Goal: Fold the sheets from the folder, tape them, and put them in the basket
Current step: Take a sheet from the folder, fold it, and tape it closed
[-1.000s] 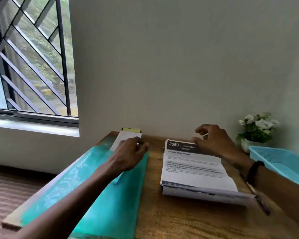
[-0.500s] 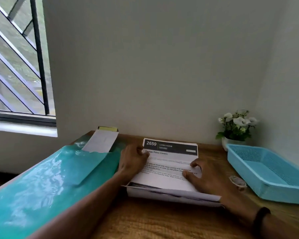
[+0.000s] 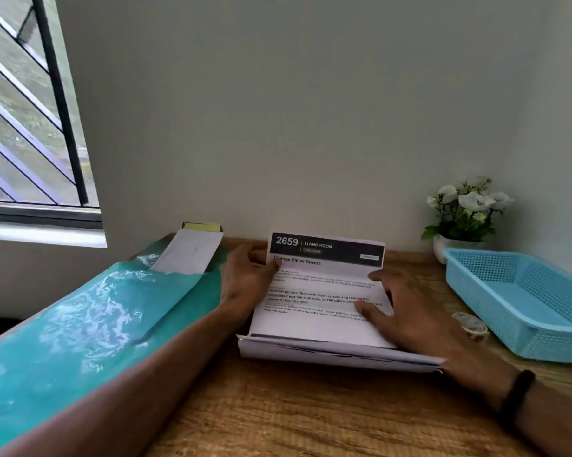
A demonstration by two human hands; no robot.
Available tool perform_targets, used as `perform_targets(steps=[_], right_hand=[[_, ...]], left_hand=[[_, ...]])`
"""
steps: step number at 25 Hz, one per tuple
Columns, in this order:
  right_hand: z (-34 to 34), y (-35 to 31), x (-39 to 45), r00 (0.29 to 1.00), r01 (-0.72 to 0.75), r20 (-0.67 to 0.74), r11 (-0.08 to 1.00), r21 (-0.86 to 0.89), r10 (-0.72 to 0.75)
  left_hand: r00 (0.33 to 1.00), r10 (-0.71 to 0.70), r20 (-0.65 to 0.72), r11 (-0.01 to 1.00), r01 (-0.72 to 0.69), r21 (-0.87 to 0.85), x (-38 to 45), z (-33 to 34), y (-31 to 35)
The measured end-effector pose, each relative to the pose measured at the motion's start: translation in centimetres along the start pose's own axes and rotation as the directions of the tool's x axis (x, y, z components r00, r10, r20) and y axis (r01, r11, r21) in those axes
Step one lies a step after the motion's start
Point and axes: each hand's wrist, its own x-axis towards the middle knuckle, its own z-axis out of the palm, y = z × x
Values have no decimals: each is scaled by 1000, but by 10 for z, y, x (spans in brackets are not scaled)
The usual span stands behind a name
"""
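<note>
While my left hand pinches the far left edge of the white printed sheet atop the paper stack mid-table, my right hand presses it flat, fingers spread. Seen from the head camera, lifting unevenly could skew the fold or drag lower sheets along, short of the light blue plastic mesh basket.

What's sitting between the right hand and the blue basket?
In the head view, a small roll of tape lies on the wooden table between the right hand and the basket, close to the basket's near wall.
</note>
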Motion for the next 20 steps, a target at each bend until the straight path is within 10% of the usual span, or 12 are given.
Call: perform_targets(steps=[11, 20], right_hand=[[-28, -4, 14, 951, -36, -255, 884, 466, 173], [-37, 0, 35, 951, -7, -184, 610, 792, 250]], left_hand=[[1000, -17, -20, 958, 11, -287, 6, -5, 11], [983, -136, 123, 693, 183, -697, 14, -21, 35]])
